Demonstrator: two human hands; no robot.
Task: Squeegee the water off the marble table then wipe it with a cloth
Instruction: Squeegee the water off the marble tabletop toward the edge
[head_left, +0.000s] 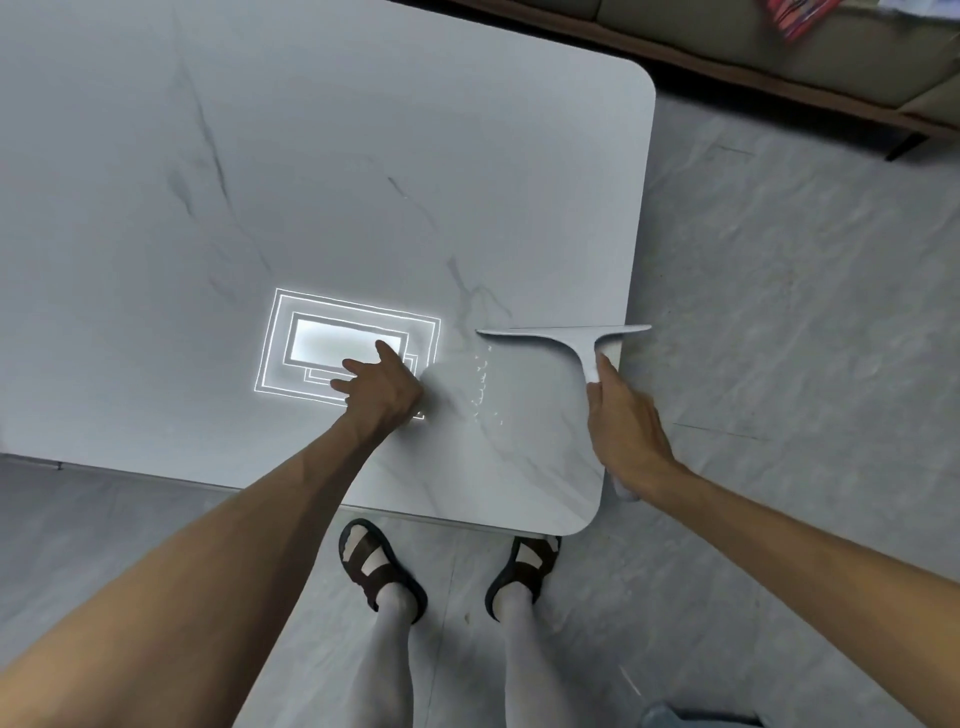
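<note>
My right hand (621, 431) is wrapped around the white squeegee (576, 340); left hand (382, 384) lies spread flat on the table (311, 156). Water beads (483, 384) sit between them.

My right hand (621, 426) hides most of the squeegee (571, 338) handle, and the marble table (363, 156) runs off the frame's left and top.

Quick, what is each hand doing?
Left hand: open, fingers spread on the marble table, holding nothing.
Right hand: closed around the squeegee handle.
</note>
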